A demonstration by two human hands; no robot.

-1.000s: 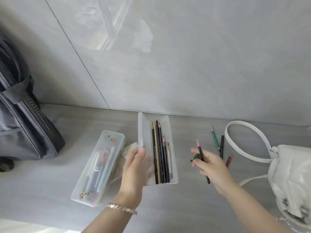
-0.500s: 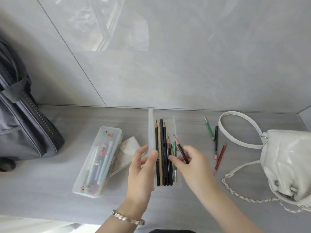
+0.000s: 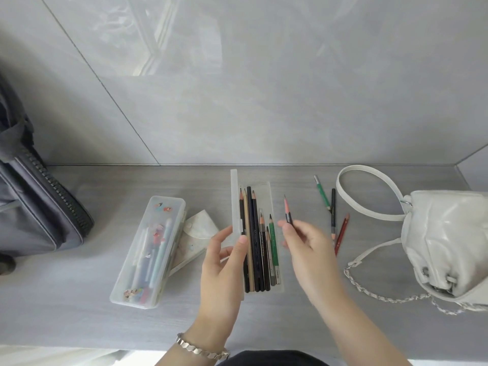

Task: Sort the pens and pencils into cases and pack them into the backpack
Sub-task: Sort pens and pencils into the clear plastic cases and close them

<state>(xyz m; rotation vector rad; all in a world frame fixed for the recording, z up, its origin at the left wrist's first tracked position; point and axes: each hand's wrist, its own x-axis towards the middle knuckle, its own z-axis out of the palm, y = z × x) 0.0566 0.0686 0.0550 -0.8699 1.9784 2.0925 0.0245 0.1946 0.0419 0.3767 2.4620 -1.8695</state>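
A white handbag (image 3: 446,241) lies on the grey worktop (image 3: 79,299) to my right. Its strap (image 3: 356,167) loops flat toward the tiled wall (image 3: 290,101), and its chain (image 3: 390,299) trails along the near side.

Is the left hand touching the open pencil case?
Touching: head view shows the left hand pinching the open pencil case by its lid.

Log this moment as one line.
left hand grips case lid | right hand pinches pencil | three pencils loose on counter
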